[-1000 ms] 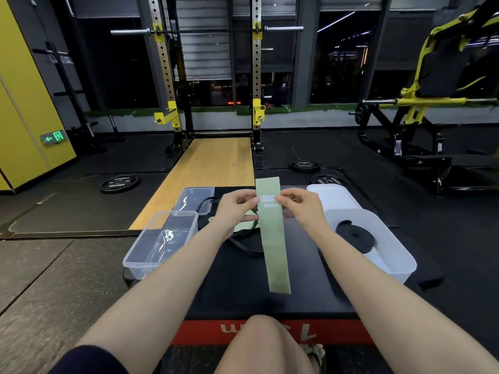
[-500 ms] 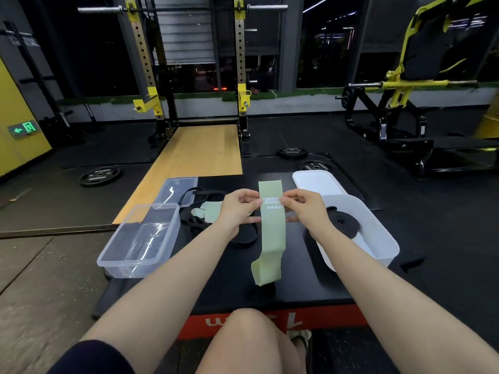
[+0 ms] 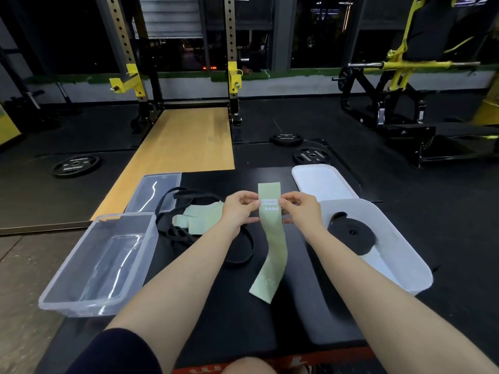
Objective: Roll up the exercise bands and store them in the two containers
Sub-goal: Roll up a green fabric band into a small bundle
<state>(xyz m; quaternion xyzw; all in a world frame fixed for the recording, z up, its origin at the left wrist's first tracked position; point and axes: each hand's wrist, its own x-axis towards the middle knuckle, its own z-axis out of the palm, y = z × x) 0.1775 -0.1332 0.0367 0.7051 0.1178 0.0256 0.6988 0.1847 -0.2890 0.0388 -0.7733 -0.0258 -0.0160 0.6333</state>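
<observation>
Slack has come into the green band (image 3: 270,238) since a second ago: it hung straight and flat then, and now its lower half bows and its tail curls onto the worktop (image 3: 216,306). Both hands stay pinched on it near the top, where the white label sits. The left hand (image 3: 237,211) grips the left edge, the right hand (image 3: 299,209) the right edge, fingers curled, thumbs on the front face. A short stub of band stands above the fingers; the rest trails down toward the person.

To roll it well, I would say start from that top stub, fold it over tight, and keep both edges level so the coil does not cone out. Letting the tail lie flat on the worktop should stop it twisting.

One black roll (image 3: 351,234) already lies in the white bin (image 3: 410,268) just right of the right hand. Nothing shows in the clear bin (image 3: 67,298) to the left. More green bands (image 3: 201,220) and a black band (image 3: 189,195) lie tangled just beyond the left hand, not yet rolled.
</observation>
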